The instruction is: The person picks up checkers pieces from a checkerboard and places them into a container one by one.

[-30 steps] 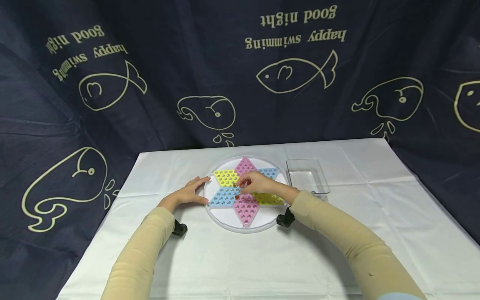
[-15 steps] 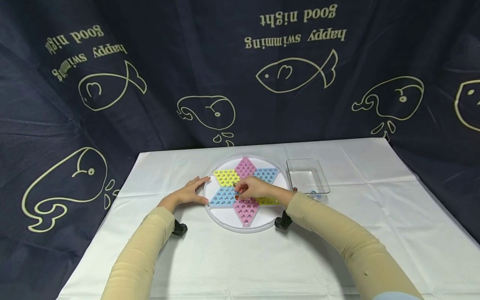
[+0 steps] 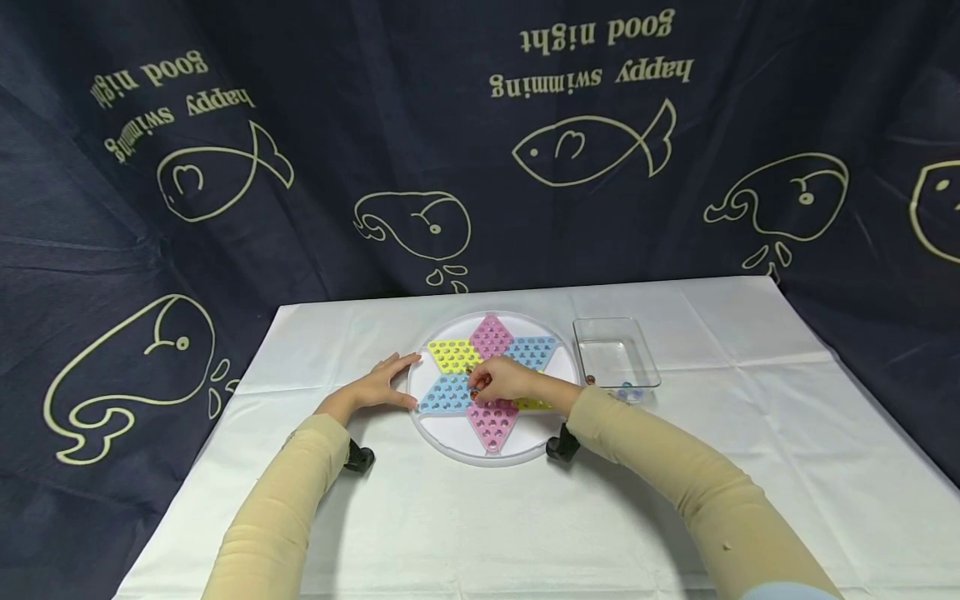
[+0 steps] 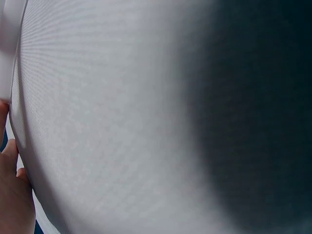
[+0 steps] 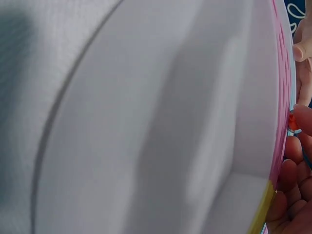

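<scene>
A round white Chinese checkers board [image 3: 442, 437] with a pink, yellow and blue star lies on the cloth. My left hand [image 3: 378, 386] rests at its left rim, fingers and thumb spread; only part of that hand [image 4: 14, 195] shows in the left wrist view. Over the star's middle, my right hand [image 3: 506, 379] has its thumb and fingers curled at an orange-red marble [image 3: 474, 395]. The right wrist view has this marble [image 5: 292, 122] between thumb and finger, partly hidden. Another brownish marble [image 3: 469, 371] sits just beyond, near the yellow point.
A clear rectangular box [image 3: 615, 354] stands right of the board. Several marbles lie along its near side, among them a reddish one [image 3: 590, 380] and a blue one [image 3: 627, 385]. White cloth [image 3: 450, 533] covers the table; a dark printed curtain [image 3: 480, 250] hangs behind.
My right hand has moved slightly left and nearer, down to the orange-red marble. The reddish marble by the box has come into sight. My left hand has stayed put.
</scene>
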Demonstrator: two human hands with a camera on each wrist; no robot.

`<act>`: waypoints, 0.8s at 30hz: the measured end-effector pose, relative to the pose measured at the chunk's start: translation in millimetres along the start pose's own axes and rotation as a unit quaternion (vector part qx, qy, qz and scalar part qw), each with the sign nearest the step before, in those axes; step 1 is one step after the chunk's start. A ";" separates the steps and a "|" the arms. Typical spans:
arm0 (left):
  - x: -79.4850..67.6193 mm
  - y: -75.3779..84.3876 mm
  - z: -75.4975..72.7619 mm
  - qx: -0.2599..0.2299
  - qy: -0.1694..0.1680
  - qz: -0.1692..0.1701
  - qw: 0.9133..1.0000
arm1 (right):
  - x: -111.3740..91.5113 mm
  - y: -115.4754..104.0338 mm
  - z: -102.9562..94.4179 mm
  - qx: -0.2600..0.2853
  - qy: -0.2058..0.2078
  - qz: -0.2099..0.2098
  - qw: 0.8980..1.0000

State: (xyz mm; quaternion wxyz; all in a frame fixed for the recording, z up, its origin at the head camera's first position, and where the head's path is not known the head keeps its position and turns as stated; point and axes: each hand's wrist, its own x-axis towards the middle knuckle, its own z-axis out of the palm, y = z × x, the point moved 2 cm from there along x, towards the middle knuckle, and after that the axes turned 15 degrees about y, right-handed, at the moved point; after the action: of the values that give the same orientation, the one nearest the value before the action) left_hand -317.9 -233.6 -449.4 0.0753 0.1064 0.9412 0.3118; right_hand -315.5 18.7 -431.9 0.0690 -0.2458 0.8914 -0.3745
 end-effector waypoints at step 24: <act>2.3 -2.9 1.5 0.008 0.001 -0.003 1.000 | -2.1 0.6 0.8 0.031 -0.003 0.013 0.999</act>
State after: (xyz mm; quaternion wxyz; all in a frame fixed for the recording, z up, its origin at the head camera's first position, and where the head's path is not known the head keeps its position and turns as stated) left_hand -320.3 -234.5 -452.5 0.0740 0.1038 0.9441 0.3040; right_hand -313.6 19.6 -433.0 0.0840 -0.2334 0.8821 -0.4005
